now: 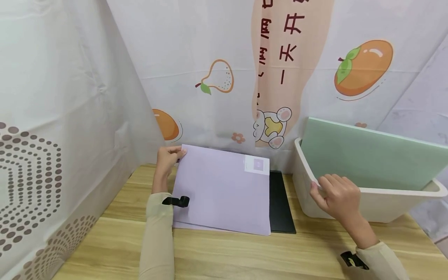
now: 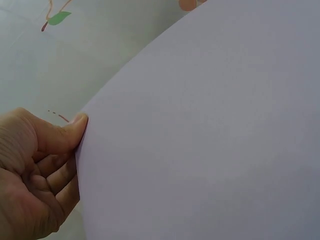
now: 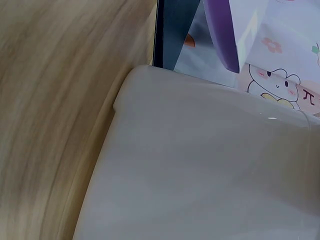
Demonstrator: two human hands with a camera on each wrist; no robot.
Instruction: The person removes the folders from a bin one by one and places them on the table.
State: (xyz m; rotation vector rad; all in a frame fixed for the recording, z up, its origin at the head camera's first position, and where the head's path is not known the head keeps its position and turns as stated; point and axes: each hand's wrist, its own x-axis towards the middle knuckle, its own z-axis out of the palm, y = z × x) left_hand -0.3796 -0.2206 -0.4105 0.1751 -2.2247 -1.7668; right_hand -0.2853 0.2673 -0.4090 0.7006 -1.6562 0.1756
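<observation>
My left hand (image 1: 168, 157) pinches the upper left corner of a lilac sheet (image 1: 220, 190), thumb in front. A white label with a purple square sits at the sheet's upper right corner. The left wrist view shows the thumb on the sheet's edge, which bends there; the other fingers curl behind. A second lilac layer (image 1: 196, 226) peeks out beneath its lower edge. Underneath lies a flat black board (image 1: 281, 202), mostly hidden. At the right, my right hand (image 1: 339, 196) grips the front rim of a white bin (image 1: 385, 206). No hand shows in the right wrist view.
A pale green panel (image 1: 371, 155) stands tilted in the bin, rising above its rim. The wooden table (image 1: 217, 256) runs along the front. Behind it hangs a white curtain (image 1: 182, 46) with fruit prints, and another (image 1: 63, 97) hangs at the left.
</observation>
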